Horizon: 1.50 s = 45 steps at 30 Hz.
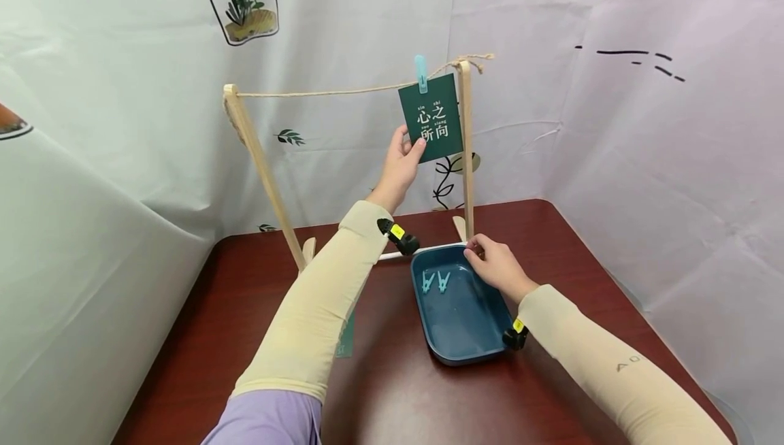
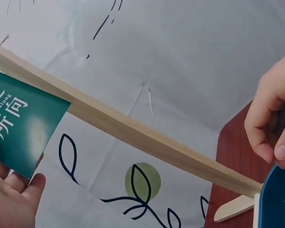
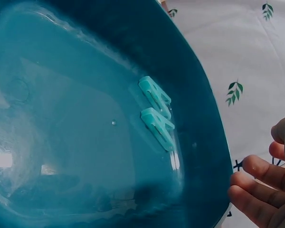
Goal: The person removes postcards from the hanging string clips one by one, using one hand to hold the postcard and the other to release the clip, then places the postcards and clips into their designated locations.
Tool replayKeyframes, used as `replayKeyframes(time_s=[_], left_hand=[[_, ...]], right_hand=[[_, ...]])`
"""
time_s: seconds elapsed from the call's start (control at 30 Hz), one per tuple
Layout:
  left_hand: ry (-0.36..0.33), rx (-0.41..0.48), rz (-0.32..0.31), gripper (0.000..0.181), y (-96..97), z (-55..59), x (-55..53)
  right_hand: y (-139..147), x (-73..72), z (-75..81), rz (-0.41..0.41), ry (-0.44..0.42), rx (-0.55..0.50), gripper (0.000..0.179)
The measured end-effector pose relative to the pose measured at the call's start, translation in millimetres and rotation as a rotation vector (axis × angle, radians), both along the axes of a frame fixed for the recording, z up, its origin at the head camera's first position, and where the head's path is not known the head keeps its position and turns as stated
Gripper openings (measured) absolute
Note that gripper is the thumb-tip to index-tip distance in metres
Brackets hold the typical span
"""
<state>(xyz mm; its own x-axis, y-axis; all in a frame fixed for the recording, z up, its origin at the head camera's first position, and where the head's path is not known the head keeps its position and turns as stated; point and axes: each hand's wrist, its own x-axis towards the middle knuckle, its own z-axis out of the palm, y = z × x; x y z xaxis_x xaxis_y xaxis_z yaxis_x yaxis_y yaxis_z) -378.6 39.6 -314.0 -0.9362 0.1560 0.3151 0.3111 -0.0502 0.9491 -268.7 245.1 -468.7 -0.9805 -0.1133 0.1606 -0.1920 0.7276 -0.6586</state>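
On the red-brown table (image 1: 392, 390): card hung from twine, tray of pegs below.

Left hand (image 1: 401, 166) is raised, thumb and fingers pinching the lower left corner of the green card (image 1: 431, 118). A light-blue peg (image 1: 420, 72) fixes the card to the twine (image 1: 318, 92) strung between the two posts of the wooden rack (image 1: 467, 145), just beside the right post. Right hand (image 1: 497, 267) rests at the far right rim of the blue tray (image 1: 459, 350), fingers loosely curled, holding nothing. Two spare pegs (image 1: 435, 282) lie side by side at the far end of the tray.
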Motion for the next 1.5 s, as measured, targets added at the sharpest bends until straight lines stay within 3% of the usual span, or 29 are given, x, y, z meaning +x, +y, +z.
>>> replayKeyframes(time_s=[0.23, 0.5, 0.7, 0.87, 1.13, 1.5], left_hand=[[0.036, 0.042, 0.067, 0.031, -0.3, 3.9, 1.3], [0.071, 0.033, 0.085, 0.035, -3.3, 3.7, 5.4], [0.078, 0.013, 0.096, 0.035, -6.2, 6.5, 9.6], [0.084, 0.017, 0.093, 0.034, -9.5, 9.1, 12.3], [0.070, -0.010, 0.095, 0.034, -13.6, 11.6, 16.5], [0.085, -0.019, 0.090, 0.032, -15.9, 13.2, 22.0]], right_hand=[[-2, -0.4, 4.1, 0.015, 0.012, 0.001, 0.020], [-4, -4.5, 4.5, 0.044, 0.022, 0.007, 0.016], [-5, -4.9, 17.3, 0.060, 0.049, 0.014, 0.016], [-10, -8.4, 40.2, 0.080, 0.089, 0.026, 0.015], [-22, -21.0, 92.2, 0.107, 0.123, 0.055, 0.017], [-42, -39.3, 158.5, 0.118, 0.270, 0.090, 0.015]])
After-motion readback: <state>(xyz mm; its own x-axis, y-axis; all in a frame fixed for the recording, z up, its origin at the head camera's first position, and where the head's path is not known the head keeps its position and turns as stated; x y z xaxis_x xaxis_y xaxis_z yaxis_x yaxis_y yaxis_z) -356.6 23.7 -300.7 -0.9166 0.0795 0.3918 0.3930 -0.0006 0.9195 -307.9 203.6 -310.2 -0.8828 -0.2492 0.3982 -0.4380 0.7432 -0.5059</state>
